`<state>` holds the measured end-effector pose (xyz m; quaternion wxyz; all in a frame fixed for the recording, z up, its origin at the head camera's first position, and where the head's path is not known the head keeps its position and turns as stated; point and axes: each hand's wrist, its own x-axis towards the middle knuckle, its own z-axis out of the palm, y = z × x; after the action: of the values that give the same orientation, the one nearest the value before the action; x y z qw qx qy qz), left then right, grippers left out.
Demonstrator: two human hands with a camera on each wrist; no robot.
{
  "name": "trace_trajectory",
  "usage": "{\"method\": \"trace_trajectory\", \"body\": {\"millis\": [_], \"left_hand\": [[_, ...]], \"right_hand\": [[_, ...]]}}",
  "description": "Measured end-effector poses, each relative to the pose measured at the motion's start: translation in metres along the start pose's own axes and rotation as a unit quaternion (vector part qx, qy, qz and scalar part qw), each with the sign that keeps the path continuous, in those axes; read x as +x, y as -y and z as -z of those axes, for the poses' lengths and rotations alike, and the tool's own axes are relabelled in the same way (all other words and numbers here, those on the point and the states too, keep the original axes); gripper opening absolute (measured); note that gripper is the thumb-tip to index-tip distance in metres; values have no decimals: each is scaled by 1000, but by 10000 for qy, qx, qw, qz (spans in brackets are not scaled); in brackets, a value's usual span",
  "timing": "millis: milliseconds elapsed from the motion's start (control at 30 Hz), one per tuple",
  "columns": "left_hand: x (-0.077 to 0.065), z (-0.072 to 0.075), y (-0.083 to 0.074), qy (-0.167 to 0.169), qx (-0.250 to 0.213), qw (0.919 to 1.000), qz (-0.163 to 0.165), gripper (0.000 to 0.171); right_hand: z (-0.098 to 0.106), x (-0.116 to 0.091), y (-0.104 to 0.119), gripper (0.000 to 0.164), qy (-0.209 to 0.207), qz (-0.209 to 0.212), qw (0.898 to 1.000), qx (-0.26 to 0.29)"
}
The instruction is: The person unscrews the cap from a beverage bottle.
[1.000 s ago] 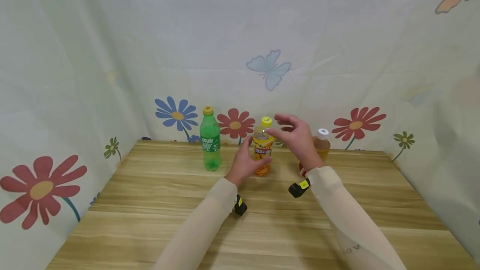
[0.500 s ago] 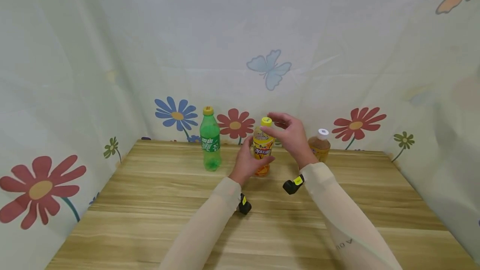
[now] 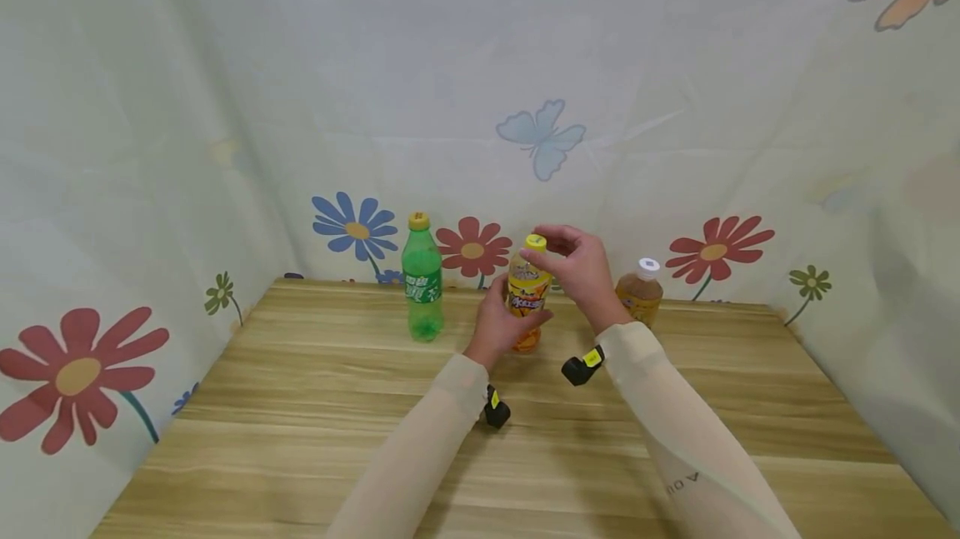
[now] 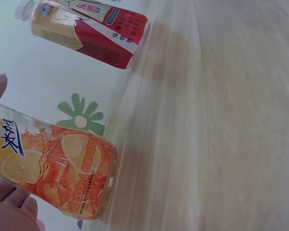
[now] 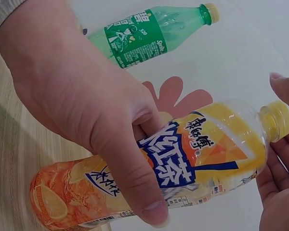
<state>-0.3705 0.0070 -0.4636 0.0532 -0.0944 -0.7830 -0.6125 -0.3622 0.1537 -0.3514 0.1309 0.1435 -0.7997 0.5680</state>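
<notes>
A yellow-capped iced tea bottle [image 3: 528,296] with orange-slice pictures low on its label stands upright on the wooden table. My left hand [image 3: 501,324] grips its body, the thumb crossing the front and the fingers behind. My right hand [image 3: 585,272] is up at the bottle's neck, its thumb on the near side and its fingers beyond the yellow cap [image 3: 536,242]. In the right wrist view the thumb [image 5: 285,90] is apart from the cap, and the curved fingers [image 5: 284,159] lie close beside it. No other thing is in the right hand.
A green Sprite bottle [image 3: 423,281] with a yellow cap stands to the left. Partly behind my right wrist is a white-capped bottle [image 3: 640,296] with a red and tan label [image 4: 94,29]. A flower-printed cloth [image 3: 420,64] hangs behind the wooden table [image 3: 315,406].
My right hand has moved left to the cap of the iced tea bottle, uncovering more of the white-capped bottle. The left hand has shifted slightly right around the bottle.
</notes>
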Motion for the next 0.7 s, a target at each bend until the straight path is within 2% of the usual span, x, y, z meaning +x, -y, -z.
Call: {"method": "trace_trajectory", "body": {"millis": [100, 400, 700], "left_hand": [[0, 0, -1, 9, -59, 10000, 12, 85], [5, -7, 3, -10, 11, 9997, -232, 83], [8, -11, 3, -165, 185, 9991, -347, 82]], "right_hand": [[0, 2, -1, 55, -28, -26, 10000, 3], [-2, 3, -5, 60, -141, -47, 9998, 94], [-6, 4, -5, 53, -193, -82, 9997, 144]]}}
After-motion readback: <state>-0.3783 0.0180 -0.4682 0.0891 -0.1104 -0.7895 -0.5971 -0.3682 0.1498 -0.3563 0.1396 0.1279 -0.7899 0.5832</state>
